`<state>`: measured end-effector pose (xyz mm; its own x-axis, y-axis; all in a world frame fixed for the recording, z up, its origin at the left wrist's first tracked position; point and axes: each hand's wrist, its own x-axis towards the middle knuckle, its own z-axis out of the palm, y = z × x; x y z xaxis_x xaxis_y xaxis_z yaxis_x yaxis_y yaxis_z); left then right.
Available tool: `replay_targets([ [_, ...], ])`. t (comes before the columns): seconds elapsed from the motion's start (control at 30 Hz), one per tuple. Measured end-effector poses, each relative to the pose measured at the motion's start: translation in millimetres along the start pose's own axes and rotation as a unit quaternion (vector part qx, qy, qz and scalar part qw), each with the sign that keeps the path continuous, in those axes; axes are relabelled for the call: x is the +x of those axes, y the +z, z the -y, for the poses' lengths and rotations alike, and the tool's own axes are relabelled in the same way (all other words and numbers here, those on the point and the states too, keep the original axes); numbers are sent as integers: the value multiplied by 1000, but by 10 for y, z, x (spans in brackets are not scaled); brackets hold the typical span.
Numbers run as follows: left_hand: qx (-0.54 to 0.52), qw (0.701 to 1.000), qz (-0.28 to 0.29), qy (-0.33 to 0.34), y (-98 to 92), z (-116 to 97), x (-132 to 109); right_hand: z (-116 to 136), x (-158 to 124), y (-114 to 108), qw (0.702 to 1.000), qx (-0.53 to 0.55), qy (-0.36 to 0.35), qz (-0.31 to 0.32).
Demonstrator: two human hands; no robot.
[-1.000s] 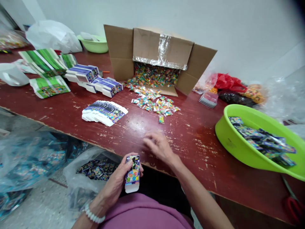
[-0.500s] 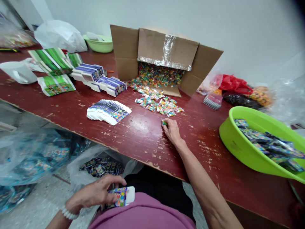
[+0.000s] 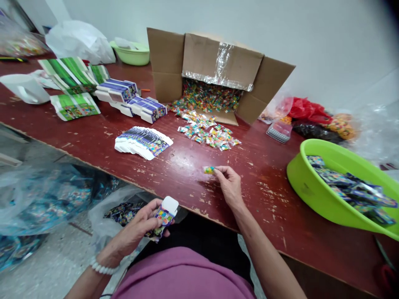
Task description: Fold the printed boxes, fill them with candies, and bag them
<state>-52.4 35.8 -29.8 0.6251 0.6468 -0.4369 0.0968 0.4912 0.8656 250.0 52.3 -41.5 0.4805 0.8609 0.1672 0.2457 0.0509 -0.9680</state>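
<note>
My left hand (image 3: 146, 220) is closed around a small printed carton (image 3: 164, 216) with its white end flap up, held just in front of the table's edge. Between the thumb and fingertips of my right hand (image 3: 230, 182) is a small wrapped candy (image 3: 208, 170), above the table. Beyond it lies a loose pile of wrapped candies (image 3: 212, 135), spilling from a cardboard box (image 3: 221, 54) on its side. To the left, flat printed cartons (image 3: 143, 142) lie in a fanned stack.
A green basin (image 3: 296, 174) of filled packs stands at the right. Bundled purple cartons (image 3: 146, 109), green cartons (image 3: 76, 106) and a white mug (image 3: 26, 89) sit at the left. Plastic bags (image 3: 62, 199) of packs lie below the table edge (image 3: 137, 182).
My left hand has come up and forward with the carton, towards the table edge. My right hand has drawn back slightly from the pile, and the candy now shows more fully.
</note>
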Motion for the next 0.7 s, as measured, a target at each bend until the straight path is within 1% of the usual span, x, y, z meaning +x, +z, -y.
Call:
replay_targets([
  [0.03,-1,1000,-8,11,20,-19,16,68,-64,20,996,68,59,1],
  [0.1,-3,1000,-23,13,70,-67,46,211,-183,50,973,175,148,23],
  [0.13,-4,1000,-29,10,98,-92,59,282,-236,59,960,211,178,38],
  [0.2,-5,999,-37,14,154,-132,82,405,-330,69,943,245,213,65],
  [0.3,-13,999,-26,32,234,-167,103,501,-446,87,936,249,230,96],
  [0.47,-16,999,6,37,334,-217,82,485,-600,153,940,218,215,151],
  [0.6,-7,999,21,33,351,-233,41,493,-675,188,946,183,205,170],
  [0.7,2,999,30,39,339,-225,18,511,-702,198,942,193,210,178],
])
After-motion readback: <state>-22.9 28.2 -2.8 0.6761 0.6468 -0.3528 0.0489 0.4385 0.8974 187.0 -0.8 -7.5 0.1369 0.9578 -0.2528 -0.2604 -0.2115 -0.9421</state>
